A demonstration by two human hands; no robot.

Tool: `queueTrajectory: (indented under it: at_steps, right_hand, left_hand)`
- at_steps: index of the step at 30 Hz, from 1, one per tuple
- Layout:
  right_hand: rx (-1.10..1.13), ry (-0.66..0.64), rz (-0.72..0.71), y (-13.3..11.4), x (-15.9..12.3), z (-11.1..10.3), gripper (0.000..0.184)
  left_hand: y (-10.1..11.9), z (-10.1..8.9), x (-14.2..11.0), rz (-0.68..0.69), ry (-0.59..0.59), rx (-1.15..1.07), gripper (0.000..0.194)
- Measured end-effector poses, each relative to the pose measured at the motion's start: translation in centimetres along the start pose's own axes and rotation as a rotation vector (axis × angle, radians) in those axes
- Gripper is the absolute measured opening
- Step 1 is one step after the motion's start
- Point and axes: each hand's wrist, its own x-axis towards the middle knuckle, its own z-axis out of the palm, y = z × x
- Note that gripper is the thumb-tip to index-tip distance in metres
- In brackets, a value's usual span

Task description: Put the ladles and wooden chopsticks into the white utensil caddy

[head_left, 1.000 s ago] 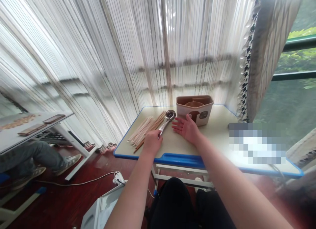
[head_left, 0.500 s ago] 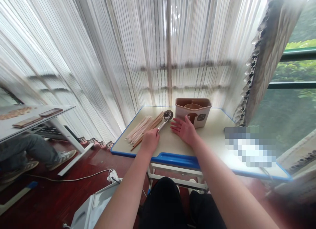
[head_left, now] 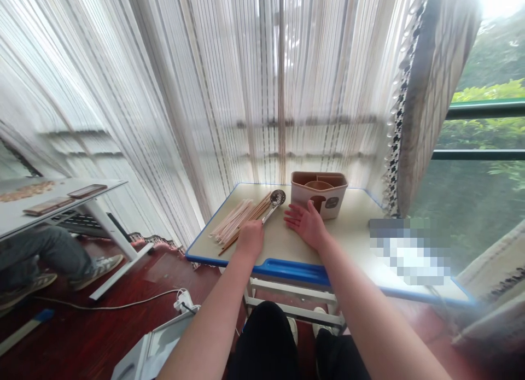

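My left hand (head_left: 250, 239) is closed on the handle end of a metal ladle (head_left: 273, 202) that lies on the table (head_left: 287, 243), its bowl pointing toward the curtain. A bundle of wooden chopsticks (head_left: 238, 220) lies just left of the ladle. My right hand (head_left: 305, 223) hovers palm up with fingers spread, holding nothing, right in front of a beige divided utensil holder (head_left: 320, 193).
The table has a blue raised rim (head_left: 293, 270). Striped curtains hang behind it and a window is at right. Another person's legs (head_left: 45, 262) show under a neighbouring table at left. A cable and power strip (head_left: 182, 302) lie on the wooden floor beside a white box (head_left: 151, 352).
The view has drifted upward and the hands sit slightly lower and further off. My left hand stays on the ladle handle and my right hand stays open by the holder.
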Motion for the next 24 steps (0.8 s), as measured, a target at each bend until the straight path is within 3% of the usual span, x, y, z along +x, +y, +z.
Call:
queueTrajectory:
  at_steps: [11, 16, 20, 24]
  right_hand:
    - [0.012, -0.016, -0.022, 0.0, -0.1, 0.1, 0.05]
    - [-0.042, -0.03, -0.163, -0.1, -0.8, 0.2, 0.035]
    - [-0.101, 0.057, -0.325, -0.3, -1.0, -0.2, 0.027]
    - [-0.16, 0.192, -0.376, -0.6, -1.0, -0.6, 0.024]
  left_hand:
    - [0.0, -0.2, -0.5, -0.03, 0.088, 0.019, 0.031]
    - [-0.1, 0.1, -0.6, -0.036, 0.209, -0.026, 0.033]
    - [-0.2, 0.0, -0.6, 0.045, 0.279, -0.14, 0.032]
    - [-0.2, -0.2, -0.7, 0.149, 0.317, -0.238, 0.031]
